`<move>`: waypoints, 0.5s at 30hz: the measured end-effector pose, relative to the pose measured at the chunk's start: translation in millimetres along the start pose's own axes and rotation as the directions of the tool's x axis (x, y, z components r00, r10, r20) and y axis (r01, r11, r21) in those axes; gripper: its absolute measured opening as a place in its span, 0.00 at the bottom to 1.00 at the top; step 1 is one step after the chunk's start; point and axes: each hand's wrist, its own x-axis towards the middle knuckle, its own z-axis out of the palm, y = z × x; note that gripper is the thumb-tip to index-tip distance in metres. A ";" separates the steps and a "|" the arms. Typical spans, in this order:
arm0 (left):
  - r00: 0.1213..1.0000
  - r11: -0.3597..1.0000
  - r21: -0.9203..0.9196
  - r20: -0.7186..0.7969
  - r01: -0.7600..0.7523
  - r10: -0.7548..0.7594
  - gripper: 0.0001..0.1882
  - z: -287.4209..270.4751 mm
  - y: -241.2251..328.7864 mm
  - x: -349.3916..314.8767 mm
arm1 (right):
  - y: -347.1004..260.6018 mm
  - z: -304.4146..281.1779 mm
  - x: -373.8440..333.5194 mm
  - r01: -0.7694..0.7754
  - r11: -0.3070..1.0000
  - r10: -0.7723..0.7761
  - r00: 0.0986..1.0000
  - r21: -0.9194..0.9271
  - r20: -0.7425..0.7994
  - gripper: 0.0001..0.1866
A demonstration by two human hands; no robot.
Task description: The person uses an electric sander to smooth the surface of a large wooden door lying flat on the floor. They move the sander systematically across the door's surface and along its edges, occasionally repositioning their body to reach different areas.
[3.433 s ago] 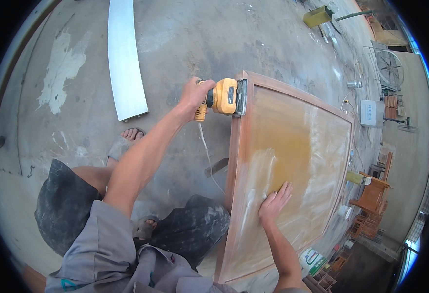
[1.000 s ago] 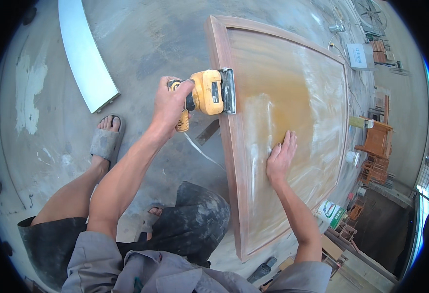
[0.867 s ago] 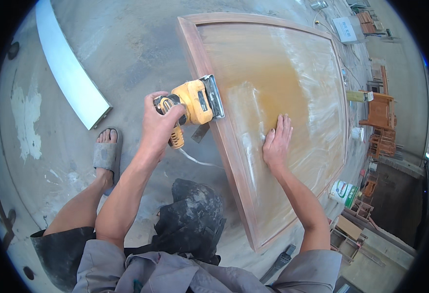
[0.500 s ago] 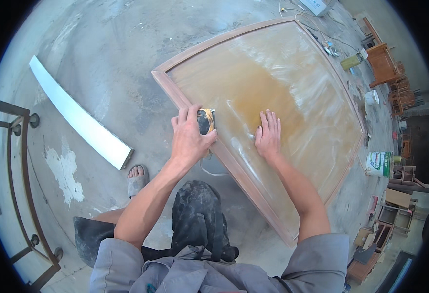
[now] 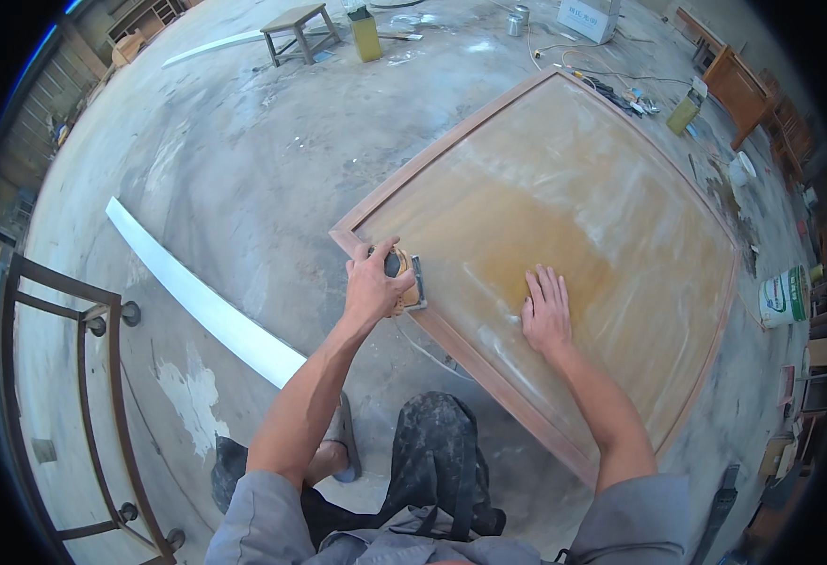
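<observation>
Framed panel [image 5: 564, 217] lies to the right of centre in our head view, turned corner-on to us, its tan face streaked with pale dust around a darker yellowish patch. Our left hand [image 5: 371, 287] is wrapped around a yellow-and-black power sander [image 5: 417, 286], which sits at the near-left edge of the reddish-brown frame [image 5: 494, 381], close to its left corner. We cannot tell whether its pad bears on the frame's top or its outer side. A pale cord [image 5: 428, 356] runs from below the sander toward the underside of the frame. Our right hand [image 5: 547, 311] is open, laid palm down on the tan face with its fingers together, well apart from the sander.

On the concrete floor to our left we see a long, curved white strip [image 5: 230, 327] and, beyond it, a dark wheeled rack [image 5: 121, 414]. Farther off stand a wooden stool [image 5: 293, 21] and a yellowish tin [image 5: 364, 36]; a white-and-green bucket [image 5: 785, 296] is on our right.
</observation>
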 end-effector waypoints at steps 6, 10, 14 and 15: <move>0.998 1.000 -0.010 -0.060 -0.015 0.015 0.36 -16.6 -34.4 52.6 | -4.6 -4.9 6.0 -0.017 1.000 0.017 1.000 -0.002 0.018 0.29; 0.997 0.998 -0.003 -0.053 0.062 -0.062 0.36 -26.8 -43.1 81.7 | 1.0 -2.7 3.0 -0.013 1.000 0.013 1.000 -0.014 0.018 0.29; 0.992 1.000 0.009 -0.125 0.022 -0.021 0.37 -33.1 -65.8 102.5 | -1.9 -0.3 1.2 -0.006 1.000 0.006 1.000 0.002 0.005 0.29; 0.989 0.999 0.020 -0.142 0.032 -0.029 0.37 -33.5 -68.1 105.9 | -2.0 0.1 1.1 -0.004 1.000 0.004 1.000 0.004 0.002 0.29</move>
